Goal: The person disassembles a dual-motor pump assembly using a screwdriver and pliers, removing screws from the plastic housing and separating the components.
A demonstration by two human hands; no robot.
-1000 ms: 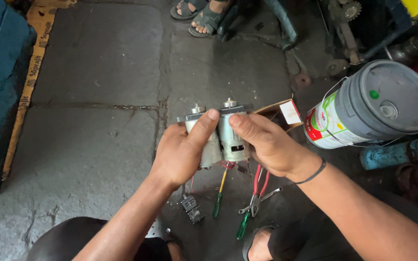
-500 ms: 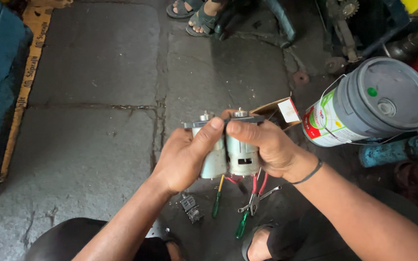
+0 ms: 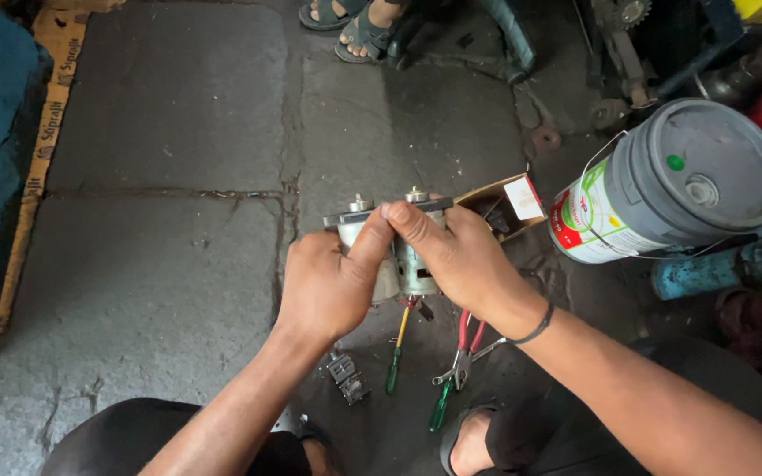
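Observation:
I hold two small grey cylindrical electric motors side by side above a stone floor, shafts pointing away from me. My left hand (image 3: 328, 286) grips the left motor (image 3: 356, 231). My right hand (image 3: 456, 256) wraps around the right motor (image 3: 414, 269), its fingers over the top end plate. The two motor bodies touch each other. Both hands hide most of the motor casings.
On the floor below the hands lie a green-handled screwdriver (image 3: 394, 361), red-handled pliers (image 3: 462, 353), another green-handled tool (image 3: 439, 407) and a small black part (image 3: 347, 377). An open cardboard box (image 3: 509, 201) and a grey-lidded bucket (image 3: 672, 181) sit at right. Another person's sandalled feet (image 3: 354, 25) are at top.
Both hands and the motors shifted slightly right and down in view, then back a little. The grip on both motors stays the same.

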